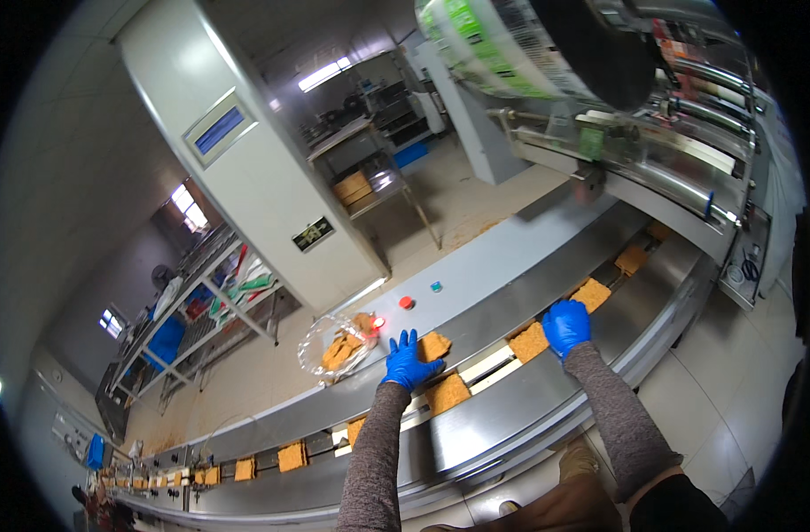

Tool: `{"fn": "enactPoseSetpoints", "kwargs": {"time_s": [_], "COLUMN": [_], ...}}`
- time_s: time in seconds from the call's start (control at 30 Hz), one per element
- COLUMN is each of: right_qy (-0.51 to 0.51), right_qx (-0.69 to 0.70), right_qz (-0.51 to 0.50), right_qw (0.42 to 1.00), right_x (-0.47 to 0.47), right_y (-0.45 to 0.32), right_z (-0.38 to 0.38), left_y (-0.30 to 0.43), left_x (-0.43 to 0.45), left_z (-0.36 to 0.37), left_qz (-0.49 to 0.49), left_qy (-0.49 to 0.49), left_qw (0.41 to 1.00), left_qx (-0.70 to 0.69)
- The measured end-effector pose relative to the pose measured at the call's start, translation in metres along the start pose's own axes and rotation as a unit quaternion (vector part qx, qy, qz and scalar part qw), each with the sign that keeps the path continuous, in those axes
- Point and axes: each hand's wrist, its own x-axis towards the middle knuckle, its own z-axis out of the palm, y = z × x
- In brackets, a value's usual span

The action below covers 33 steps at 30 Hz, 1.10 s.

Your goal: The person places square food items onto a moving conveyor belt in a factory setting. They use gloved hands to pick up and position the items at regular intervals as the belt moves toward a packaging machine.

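My left hand (410, 362), in a blue glove, is spread flat beside a loose golden block (435, 346), which looks like a dried noodle cake, on the steel conveyor deck (505, 292). Its thumb reaches to the block's lower edge. Over the conveyor channel is my blue-gloved right hand (567, 327), its fingers curled and partly hidden. It sits between one noodle cake (529, 342) and another noodle cake (590, 294); whether it grips anything is unclear. Below my left hand, a further noodle cake (449, 394) lies in the channel.
A plastic-lined container (342, 352) of broken pieces stands at the deck's far edge. Near it are a red button (405, 302) and a green-blue button (435, 286). A printed film roll (491, 46) hangs above the wrapping machine at right. A grey cabinet column (245, 166) rises behind.
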Motion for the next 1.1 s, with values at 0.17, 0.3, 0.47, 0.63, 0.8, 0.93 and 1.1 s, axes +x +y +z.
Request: {"fn": "enactPoseSetpoints", "kwargs": {"time_s": [0.17, 0.3, 0.47, 0.63, 0.8, 0.93, 1.1], "right_qy": [-0.016, -0.033, -0.008, -0.032, -0.064, -0.004, 0.031], "right_qx": [0.008, -0.016, -0.014, -0.046, 0.021, 0.028, -0.018], "right_qz": [0.077, 0.087, 0.068, -0.029, 0.065, 0.078, 0.074], "right_qw": [0.997, 0.996, 0.998, 0.998, 0.996, 0.997, 0.997], "right_x": [-0.008, 0.002, -0.003, -0.002, -0.006, -0.006, -0.001], "right_y": [0.015, -0.002, 0.001, 0.009, 0.006, 0.011, 0.005], "right_z": [0.012, -0.01, -0.002, 0.012, 0.033, 0.029, 0.008], "left_y": [0.018, 0.007, -0.004, -0.072, -0.161, -0.203, -0.207], "left_x": [0.023, 0.03, 0.015, 0.003, -0.028, -0.029, -0.029], "left_z": [0.004, 0.002, -0.019, -0.025, -0.008, 0.016, 0.019], "left_qz": [0.003, 0.001, 0.042, 0.029, -0.022, -0.097, -0.019], "left_qy": [-0.06, -0.069, -0.063, 0.031, 0.002, -0.012, -0.008], "left_qw": [0.995, 0.998, 0.99, 0.999, 0.998, 0.995, 0.997], "left_qx": [-0.075, -0.008, 0.117, -0.014, 0.051, 0.015, -0.071]}}
